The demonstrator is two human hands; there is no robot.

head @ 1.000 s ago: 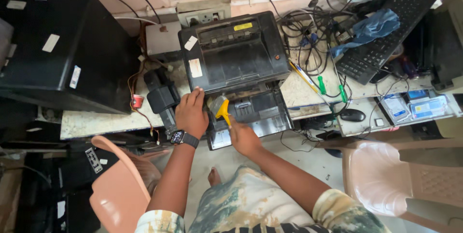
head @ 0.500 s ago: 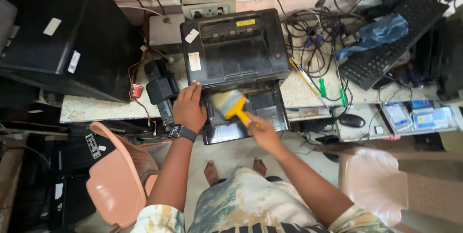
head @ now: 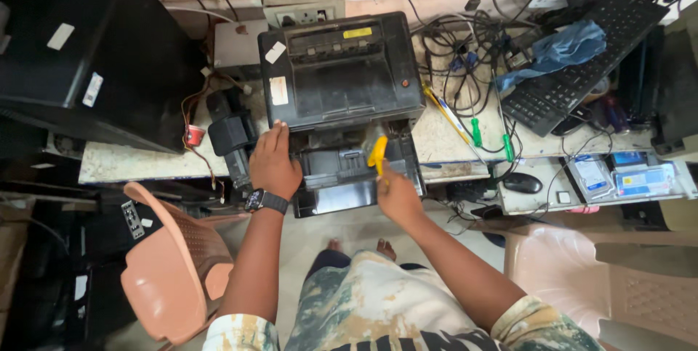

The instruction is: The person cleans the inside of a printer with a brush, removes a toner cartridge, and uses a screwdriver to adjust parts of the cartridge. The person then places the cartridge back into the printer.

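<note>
At open front tray of black printer [head: 338, 75]: right hand [head: 396, 195] clamped on yellow-handled brush [head: 377, 153], bristles in paper slot. Left hand [head: 274, 162] flat, fingers extended, bracing printer corner. Risk: printer overhangs bench edge [head: 131, 166]; hard strokes may shift it, bristles may snag rollers.
</note>
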